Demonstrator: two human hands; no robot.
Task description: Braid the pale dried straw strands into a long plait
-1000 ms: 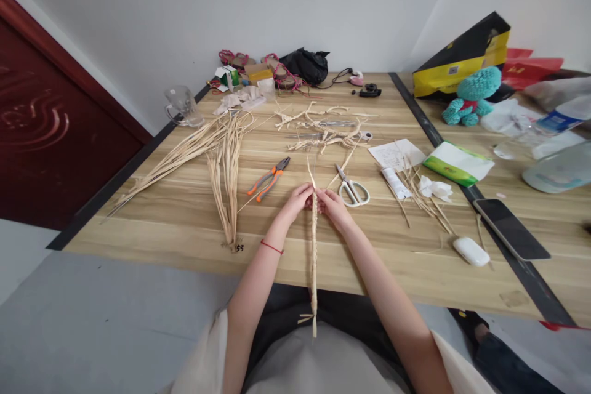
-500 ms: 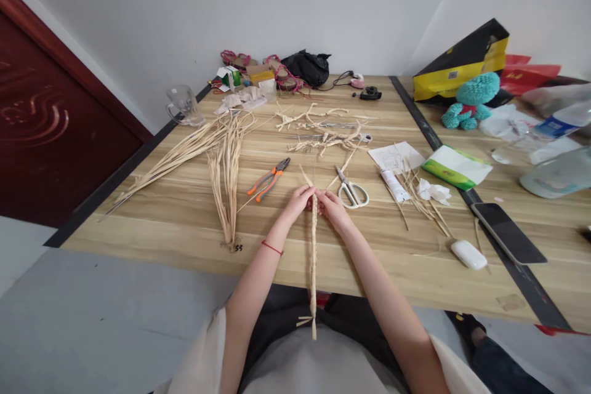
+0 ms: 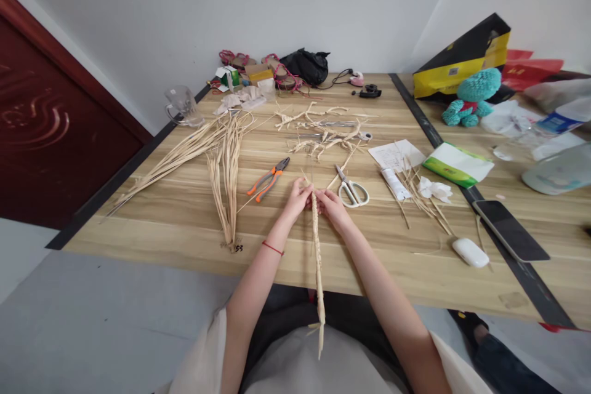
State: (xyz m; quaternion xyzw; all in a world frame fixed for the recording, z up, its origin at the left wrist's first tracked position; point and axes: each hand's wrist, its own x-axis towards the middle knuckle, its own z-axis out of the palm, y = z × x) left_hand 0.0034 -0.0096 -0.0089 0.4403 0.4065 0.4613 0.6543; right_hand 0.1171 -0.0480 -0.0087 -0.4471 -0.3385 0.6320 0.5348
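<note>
A pale straw braid (image 3: 317, 252) runs from my fingertips back over the table's front edge, its loose tail hanging above my lap. My left hand (image 3: 299, 199) pinches the braid's far end from the left, with a short strand poking up by the fingers. From the right, my right hand (image 3: 331, 206) grips the same end, fingers bent and partly hidden. White-handled scissors (image 3: 353, 191) lie just right of my right hand. Orange-handled pliers (image 3: 269, 180) rest beyond my left hand. Farther left, a bundle of loose straw strands (image 3: 226, 178) is spread on the table.
Twisted straw pieces (image 3: 327, 138) lie behind my hands. A glass mug (image 3: 181, 104) stands back left. To the right are a tube (image 3: 395, 184), a phone (image 3: 511, 231), a white case (image 3: 471, 252) and a teal crocheted toy (image 3: 473, 97). Someone's leg (image 3: 501, 357) shows at lower right.
The braid's hanging tail has swung to the right and toward me. The strand at my left fingers has shifted left and shows less. Both hands stay nearly in place.
</note>
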